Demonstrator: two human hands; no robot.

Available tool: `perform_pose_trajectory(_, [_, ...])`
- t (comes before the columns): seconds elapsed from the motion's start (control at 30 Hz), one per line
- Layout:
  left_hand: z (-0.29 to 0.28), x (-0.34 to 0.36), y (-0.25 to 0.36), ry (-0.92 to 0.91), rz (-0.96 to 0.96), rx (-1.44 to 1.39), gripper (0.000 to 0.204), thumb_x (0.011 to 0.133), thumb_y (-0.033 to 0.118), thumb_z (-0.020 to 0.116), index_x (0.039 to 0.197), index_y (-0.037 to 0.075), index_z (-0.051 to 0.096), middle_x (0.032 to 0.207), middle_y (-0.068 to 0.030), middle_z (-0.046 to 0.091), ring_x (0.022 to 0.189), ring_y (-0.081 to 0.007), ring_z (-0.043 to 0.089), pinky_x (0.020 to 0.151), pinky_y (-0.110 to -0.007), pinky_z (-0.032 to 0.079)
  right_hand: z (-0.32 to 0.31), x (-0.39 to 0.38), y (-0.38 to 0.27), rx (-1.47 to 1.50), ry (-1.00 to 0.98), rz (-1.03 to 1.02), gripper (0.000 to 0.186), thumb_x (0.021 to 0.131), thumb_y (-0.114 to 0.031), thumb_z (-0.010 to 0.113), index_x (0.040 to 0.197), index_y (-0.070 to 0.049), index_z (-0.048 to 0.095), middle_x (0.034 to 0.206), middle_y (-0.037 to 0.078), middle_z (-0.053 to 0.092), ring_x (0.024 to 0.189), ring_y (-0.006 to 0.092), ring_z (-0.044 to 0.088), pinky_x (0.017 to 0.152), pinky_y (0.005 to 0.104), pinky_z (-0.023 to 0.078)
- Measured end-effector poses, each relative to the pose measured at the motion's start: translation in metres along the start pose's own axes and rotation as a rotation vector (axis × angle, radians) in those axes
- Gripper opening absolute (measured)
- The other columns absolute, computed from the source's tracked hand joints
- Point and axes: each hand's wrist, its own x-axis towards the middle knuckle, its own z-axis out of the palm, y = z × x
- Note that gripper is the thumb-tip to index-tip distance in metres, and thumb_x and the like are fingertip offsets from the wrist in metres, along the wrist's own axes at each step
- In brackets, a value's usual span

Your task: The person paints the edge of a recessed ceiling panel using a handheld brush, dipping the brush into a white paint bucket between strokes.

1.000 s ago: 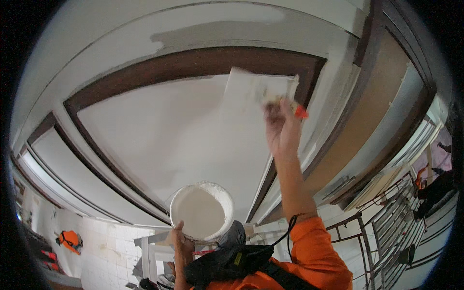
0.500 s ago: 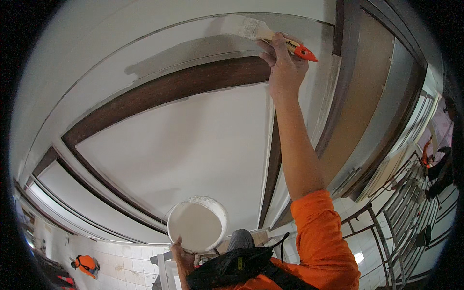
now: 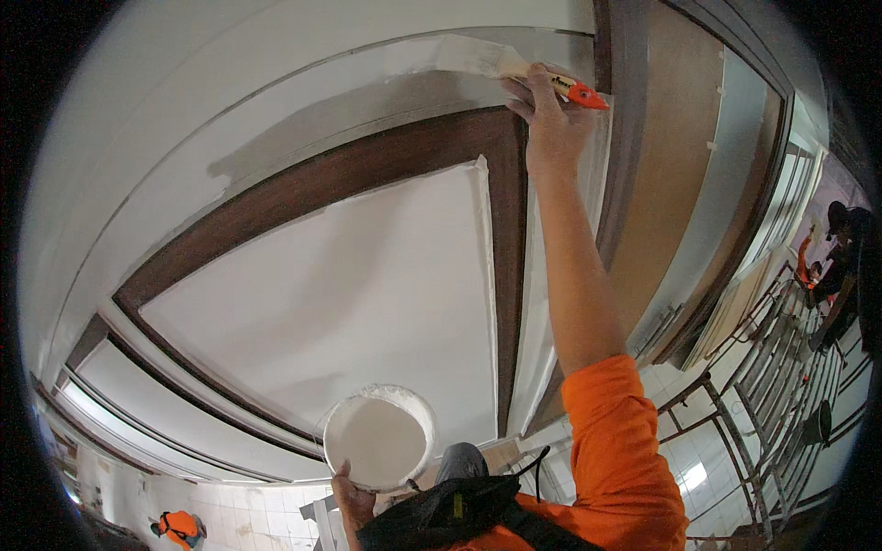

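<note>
- While raised overhead, right hand grips a putty knife by its orange-tipped handle; the wide blade extends left of the fingers, flat against the ceiling beside the dark wooden trim.
- Left hand clasps a round white tub of plaster from below, well apart from the knife.
- Scaffolding stands at right.

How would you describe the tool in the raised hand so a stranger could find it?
Find the dark brown ceiling frame; above its right corner the right hand grips a putty knife. Its wide pale blade lies against the ceiling, and its orange handle tip sets it apart.
</note>
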Motion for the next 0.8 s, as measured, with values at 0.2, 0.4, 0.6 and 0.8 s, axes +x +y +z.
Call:
perform_pose_trajectory(0.2, [-0.005,0.005,0.004,-0.059,-0.029,0.014,0.049,0.1,0.023,0.042,0.141,-0.004,0.037,0.135,-0.0212,0.052,0.123,-0.0377,0.053,0.101,-0.053,0.046,-0.021,0.016,-0.006,-0.011,0.036,-0.013,0.028,0.093,-0.014,0.068,0.112,0.004,0.059,0.101,0.019,0.069,0.089,0.0255,0.073,0.068,0.0313,0.062])
perform_pose_trajectory(0.4, [-0.026,0.019,0.001,-0.197,0.016,0.009,0.05,0.099,0.021,0.045,0.141,-0.004,0.037,0.137,-0.0213,0.05,0.126,-0.0371,0.051,0.105,-0.052,0.043,-0.042,0.037,-0.012,-0.055,0.073,-0.069,0.027,0.092,-0.015,0.07,0.109,0.002,0.059,0.096,0.015,0.07,0.082,0.0247,0.073,0.06,0.0317,0.06])
perform_pose_trajectory(0.6, [-0.018,0.013,0.001,-0.127,0.045,0.056,0.051,0.098,0.022,0.047,0.142,-0.004,0.037,0.138,-0.0201,0.05,0.127,-0.0356,0.05,0.108,-0.052,0.041,-0.067,0.057,-0.018,-0.21,0.121,-0.069,0.032,0.094,-0.023,0.068,0.113,0.001,0.06,0.1,0.012,0.069,0.091,0.0216,0.07,0.074,0.0329,0.059])
perform_pose_trajectory(0.8, [-0.015,0.013,0.002,-0.122,0.031,0.049,0.053,0.097,0.022,0.047,0.142,-0.003,0.036,0.14,-0.0197,0.049,0.128,-0.0348,0.049,0.107,-0.052,0.04,-0.086,0.065,-0.031,-0.471,0.208,-0.071,0.036,0.095,-0.031,0.066,0.109,0.002,0.063,0.098,0.009,0.07,0.086,0.0176,0.068,0.071,0.0298,0.054])
